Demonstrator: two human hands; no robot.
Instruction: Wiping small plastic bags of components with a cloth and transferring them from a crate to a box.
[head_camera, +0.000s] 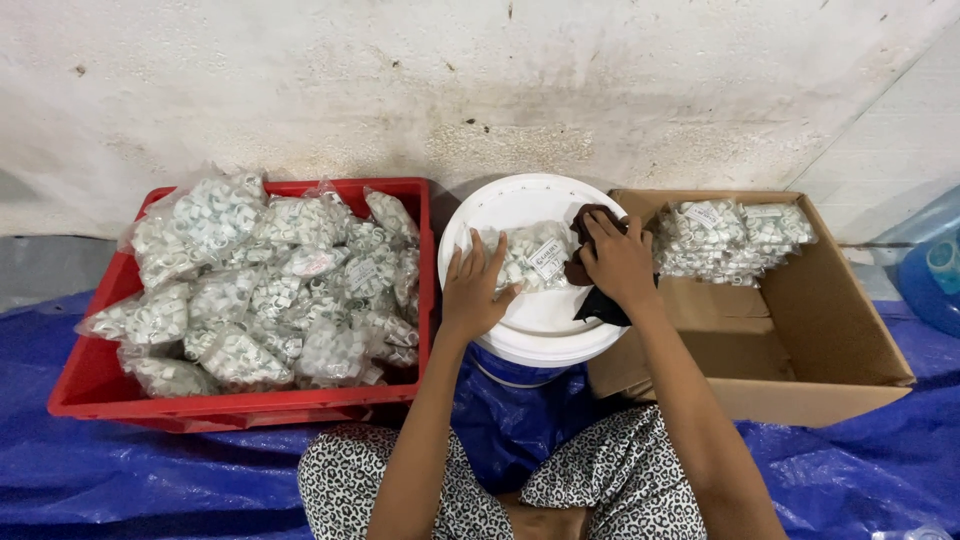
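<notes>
a rough whitewashed wall (480, 90) fills the far side, stained with dark spots and a yellowish patch near its foot. on the far left a strip of bare grey floor (40, 265) runs along its base. a crinkled blue tarpaulin (120, 470) covers the near floor from left to right. at the far right edge stands part of a translucent blue container (935, 270). the light is even and soft, with faint shadows.
</notes>
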